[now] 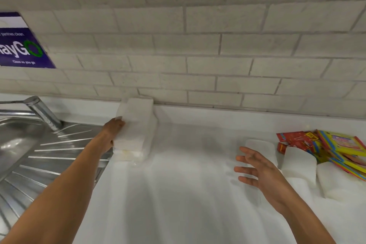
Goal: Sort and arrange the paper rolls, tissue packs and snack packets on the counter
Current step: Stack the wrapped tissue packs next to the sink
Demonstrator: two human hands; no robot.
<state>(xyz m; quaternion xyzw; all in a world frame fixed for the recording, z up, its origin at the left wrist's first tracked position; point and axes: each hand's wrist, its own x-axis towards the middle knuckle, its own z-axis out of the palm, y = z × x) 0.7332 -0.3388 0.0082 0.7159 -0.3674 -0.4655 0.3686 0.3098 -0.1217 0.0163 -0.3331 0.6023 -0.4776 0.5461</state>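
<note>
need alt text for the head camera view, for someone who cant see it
A person's left hand grips a white tissue pack atop a stack by the tiled wall, beside a steel sink. The right hand hovers open over the white counter, near more white packs and colourful snack packets at the right.

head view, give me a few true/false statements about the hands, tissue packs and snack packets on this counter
1. The left hand grips a white tissue pack at the stack by the wall. True.
2. The right hand holds a snack packet. False: its fingers are spread and hold nothing, above the counter.
3. The snack packets lie at the right side of the counter. True.
4. The snack packets sit in the sink. False: the sink is at the far left, with none seen in it.
5. White packs lie next to the snack packets. True.
</note>
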